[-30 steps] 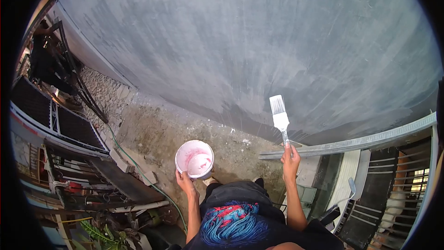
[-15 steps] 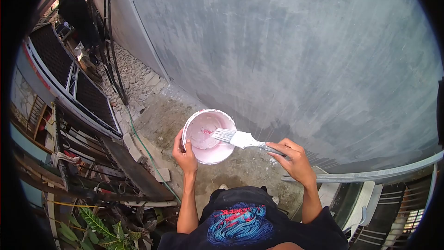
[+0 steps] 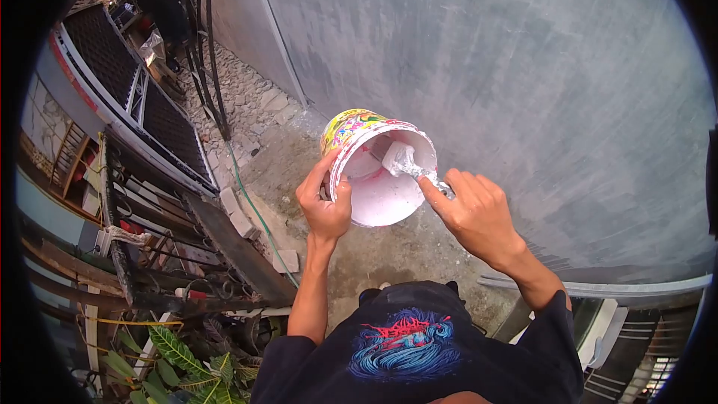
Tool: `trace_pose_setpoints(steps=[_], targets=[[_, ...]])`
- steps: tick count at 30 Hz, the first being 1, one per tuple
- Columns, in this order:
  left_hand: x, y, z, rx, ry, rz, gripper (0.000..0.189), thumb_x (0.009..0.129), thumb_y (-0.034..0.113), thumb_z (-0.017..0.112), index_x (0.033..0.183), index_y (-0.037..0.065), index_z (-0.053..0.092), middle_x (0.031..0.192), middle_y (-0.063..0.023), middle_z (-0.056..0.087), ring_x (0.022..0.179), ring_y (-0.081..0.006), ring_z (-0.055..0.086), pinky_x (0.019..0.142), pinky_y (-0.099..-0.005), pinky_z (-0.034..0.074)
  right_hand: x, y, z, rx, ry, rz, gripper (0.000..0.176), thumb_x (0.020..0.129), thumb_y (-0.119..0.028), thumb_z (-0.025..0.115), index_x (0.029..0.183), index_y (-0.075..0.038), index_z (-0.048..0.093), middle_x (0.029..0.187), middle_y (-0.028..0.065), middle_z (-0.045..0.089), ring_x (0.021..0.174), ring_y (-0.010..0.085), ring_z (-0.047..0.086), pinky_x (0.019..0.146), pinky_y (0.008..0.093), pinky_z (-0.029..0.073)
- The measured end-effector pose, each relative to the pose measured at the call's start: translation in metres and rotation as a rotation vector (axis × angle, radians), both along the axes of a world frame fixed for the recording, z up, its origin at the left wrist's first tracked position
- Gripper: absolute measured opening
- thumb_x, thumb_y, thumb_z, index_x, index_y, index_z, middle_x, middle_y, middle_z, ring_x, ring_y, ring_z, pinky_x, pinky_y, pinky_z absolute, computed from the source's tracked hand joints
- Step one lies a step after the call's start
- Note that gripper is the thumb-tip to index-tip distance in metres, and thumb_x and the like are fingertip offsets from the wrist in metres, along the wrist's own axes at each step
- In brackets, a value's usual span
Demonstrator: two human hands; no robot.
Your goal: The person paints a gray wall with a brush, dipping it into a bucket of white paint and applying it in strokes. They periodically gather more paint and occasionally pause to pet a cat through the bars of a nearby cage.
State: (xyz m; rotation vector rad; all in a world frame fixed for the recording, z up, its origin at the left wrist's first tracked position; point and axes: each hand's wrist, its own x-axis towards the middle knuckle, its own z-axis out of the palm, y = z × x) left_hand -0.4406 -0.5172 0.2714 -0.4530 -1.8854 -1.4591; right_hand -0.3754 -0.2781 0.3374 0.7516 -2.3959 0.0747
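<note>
A paint bucket, pale pink inside with a colourful yellow label, tilts so its mouth faces me. My left hand grips its rim on the left side, thumb at the edge and fingers behind. My right hand is closed around the handle of a paintbrush. White paint coats the brush's upper part. Its head reaches inside the bucket, and the bristle tips are hard to make out there.
A grey plastered wall rises ahead and to the right. At left stand a metal gate and rusty bars, with rubble beyond. A green hose crosses the floor. Leafy plants grow at lower left; a metal rail lies right.
The bucket has moved up and right and tipped further, showing its label. My right hand has brought the brush deeper into it. My view has shifted slightly.
</note>
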Motion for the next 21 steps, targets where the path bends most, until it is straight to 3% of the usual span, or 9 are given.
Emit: trace_pose_setpoints(steps=[6,9,11,14,15,17,20,21], targets=[[-0.009,-0.002,0.012,-0.133,0.038,-0.071,0.043,0.074,-0.001,0.058,0.116,-0.005,0.064,0.088,-0.0144,0.068,0.073,-0.0156,0.063,0.068,-0.0273,0.050,-0.014,-0.029,0.010,0.184,-0.047,-0.044,0.028,0.073,-0.007,0.064,0.100,-0.002,0.063,0.077,0.0049,0.054,0.066,0.0159,0.057,0.053,0.0298,0.043],[-0.017,0.001,0.013,-0.138,0.058,-0.126,0.043,0.072,-0.001,0.060,0.115,-0.005,0.064,0.091,-0.0159,0.069,0.076,-0.0186,0.066,0.070,-0.0288,0.052,-0.017,-0.032,0.009,0.143,-0.238,-0.010,0.023,0.073,-0.006,0.063,0.095,0.000,0.060,0.078,0.0103,0.059,0.070,0.0230,0.063,0.055,0.0360,0.048],[-0.022,0.005,0.011,-0.156,0.080,-0.159,0.043,0.072,-0.001,0.060,0.115,-0.005,0.065,0.091,-0.0165,0.069,0.078,-0.0196,0.067,0.070,-0.0292,0.052,-0.021,-0.028,0.015,0.016,-0.441,0.035,0.015,0.080,-0.006,0.063,0.093,0.000,0.059,0.076,0.0158,0.061,0.072,0.0320,0.066,0.060,0.0425,0.051],[-0.029,0.011,0.008,-0.145,0.101,-0.169,0.043,0.072,-0.002,0.061,0.114,-0.004,0.065,0.093,-0.0175,0.069,0.080,-0.0218,0.069,0.071,-0.0302,0.053,-0.031,-0.016,0.010,-0.203,-0.591,0.066,0.017,0.089,-0.012,0.063,0.099,0.001,0.062,0.080,0.0184,0.064,0.075,0.0356,0.066,0.065,0.0439,0.052],[-0.032,0.012,0.009,-0.128,0.100,-0.167,0.042,0.072,-0.002,0.061,0.114,-0.004,0.066,0.091,-0.0160,0.069,0.077,-0.0196,0.067,0.069,-0.0291,0.052,-0.035,-0.011,0.005,-0.204,-0.587,0.057,0.017,0.089,-0.012,0.063,0.099,0.001,0.062,0.080,0.0184,0.064,0.075,0.0356,0.066,0.065,0.0439,0.052],[-0.036,0.014,0.010,-0.115,0.100,-0.174,0.042,0.072,-0.003,0.061,0.114,-0.003,0.066,0.089,-0.0145,0.069,0.075,-0.0174,0.066,0.068,-0.0280,0.051,-0.040,0.002,-0.004,-0.478,-0.478,0.176,0.022,0.093,-0.018,0.063,0.105,0.000,0.066,0.085,0.0173,0.067,0.075,0.0345,0.066,0.067,0.0427,0.052],[-0.046,0.016,0.015,-0.068,-0.020,-0.173,0.041,0.074,-0.003,0.060,0.114,-0.003,0.066,0.083,-0.0088,0.067,0.069,-0.0110,0.060,0.062,-0.0246,0.047,-0.033,0.016,0.017,-0.598,-0.513,0.131,0.024,0.091,-0.018,0.065,0.107,-0.001,0.068,0.092,0.0161,0.070,0.076,0.0336,0.066,0.069,0.0421,0.053],[-0.052,0.018,0.017,-0.037,-0.057,-0.218,0.041,0.075,-0.003,0.060,0.115,-0.003,0.066,0.081,-0.0061,0.066,0.067,-0.0087,0.056,0.060,-0.0232,0.044,-0.031,0.021,0.024,-0.545,-0.442,0.103,0.023,0.091,-0.018,0.066,0.108,-0.002,0.067,0.085,0.0150,0.067,0.071,0.0317,0.065,0.066,0.0409,0.052]])
